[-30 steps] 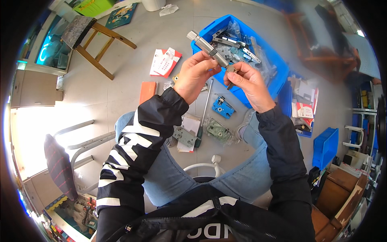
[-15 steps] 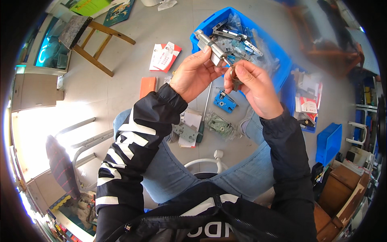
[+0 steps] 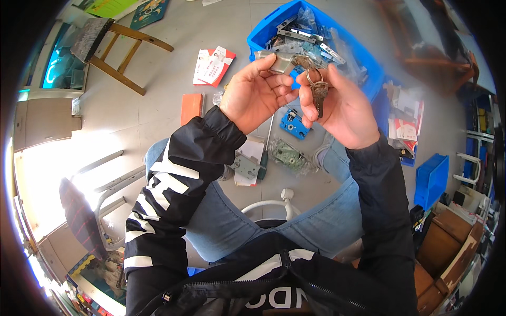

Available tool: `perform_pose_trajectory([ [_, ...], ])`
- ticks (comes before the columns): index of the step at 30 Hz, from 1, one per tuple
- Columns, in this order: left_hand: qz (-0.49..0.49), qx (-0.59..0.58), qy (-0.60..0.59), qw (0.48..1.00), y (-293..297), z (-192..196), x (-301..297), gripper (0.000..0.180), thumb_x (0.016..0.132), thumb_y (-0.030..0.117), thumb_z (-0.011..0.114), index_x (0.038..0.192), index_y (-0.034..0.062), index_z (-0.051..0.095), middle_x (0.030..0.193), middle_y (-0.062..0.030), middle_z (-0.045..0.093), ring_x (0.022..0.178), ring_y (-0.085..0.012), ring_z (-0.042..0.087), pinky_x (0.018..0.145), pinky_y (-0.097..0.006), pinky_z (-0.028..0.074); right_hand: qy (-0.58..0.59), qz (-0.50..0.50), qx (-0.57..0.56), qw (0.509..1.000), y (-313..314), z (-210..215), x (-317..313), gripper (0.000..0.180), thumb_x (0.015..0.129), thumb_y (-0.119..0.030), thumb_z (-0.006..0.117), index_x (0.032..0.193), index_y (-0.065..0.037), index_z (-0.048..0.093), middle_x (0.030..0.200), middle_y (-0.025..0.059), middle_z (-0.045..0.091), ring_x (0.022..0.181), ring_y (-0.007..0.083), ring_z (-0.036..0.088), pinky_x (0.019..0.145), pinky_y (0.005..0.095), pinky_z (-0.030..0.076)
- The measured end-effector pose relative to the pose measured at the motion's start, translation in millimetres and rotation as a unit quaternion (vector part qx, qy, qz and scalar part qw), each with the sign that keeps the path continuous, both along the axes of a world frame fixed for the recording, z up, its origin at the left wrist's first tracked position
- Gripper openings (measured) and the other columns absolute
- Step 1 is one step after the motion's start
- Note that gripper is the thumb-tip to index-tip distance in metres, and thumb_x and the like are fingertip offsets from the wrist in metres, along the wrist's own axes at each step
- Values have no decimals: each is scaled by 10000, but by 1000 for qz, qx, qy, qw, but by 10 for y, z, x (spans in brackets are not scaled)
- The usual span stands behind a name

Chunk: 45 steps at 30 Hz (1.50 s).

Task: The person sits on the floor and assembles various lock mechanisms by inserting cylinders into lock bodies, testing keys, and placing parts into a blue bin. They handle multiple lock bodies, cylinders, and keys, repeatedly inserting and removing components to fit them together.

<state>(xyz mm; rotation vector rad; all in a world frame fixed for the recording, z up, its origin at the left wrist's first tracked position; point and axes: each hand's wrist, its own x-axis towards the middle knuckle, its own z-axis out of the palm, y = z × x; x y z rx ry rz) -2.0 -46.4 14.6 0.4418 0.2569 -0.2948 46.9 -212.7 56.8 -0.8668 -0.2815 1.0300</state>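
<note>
My left hand is closed around a metal lock cylinder, held up above the floor, with the thumb on top. My right hand grips a bunch of keys on a ring at the cylinder's right end. One key of the bunch points toward the cylinder; whether it sits inside the keyway I cannot tell. Another key hangs below the right fingers. Beneath the hands lie a blue lock part, a plastic-wrapped lock case and a grey metal lock case on a white box.
A blue bin holding metal lock parts and plastic bags stands just beyond my hands. Red-and-white leaflets and an orange-red box lie to the left, near a wooden stool. A smaller blue bin is at right.
The cylinder has swung from a slant to nearly level, its end now pointing right. My right hand has turned palm-up and moved slightly right, with the keys hanging in plain sight.
</note>
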Motion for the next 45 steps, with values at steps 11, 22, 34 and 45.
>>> perform_pose_trajectory([
  [11,-38,-100,-53,993,-10,24,-53,325,894,343,401,915,47,534,719,-25,544,656,-183,513,696,-344,428,-39,17,-8,999,-32,103,-42,399,907,-306,362,1040,51,482,801,136,566,594,177,544,569,330,474],
  [22,-14,122,-224,967,28,76,-47,264,857,275,523,1060,110,487,1025,-72,570,933,-199,547,854,-397,395,-106,-36,-40,993,-102,11,75,304,885,-288,474,887,-2,578,752,66,587,670,113,560,660,242,449],
  [34,19,146,-210,967,82,28,-58,362,833,322,559,1099,99,456,1005,-18,541,961,-162,527,828,-359,407,-22,30,-53,998,55,47,-159,294,897,-299,420,720,-66,445,590,19,452,544,120,425,539,252,369],
  [45,77,196,-198,957,145,64,-47,369,829,297,571,1053,10,512,919,-71,588,908,-181,562,821,-331,425,38,27,-20,999,107,-22,-204,331,897,-314,440,674,-71,464,568,-14,406,487,56,306,470,192,255],
])
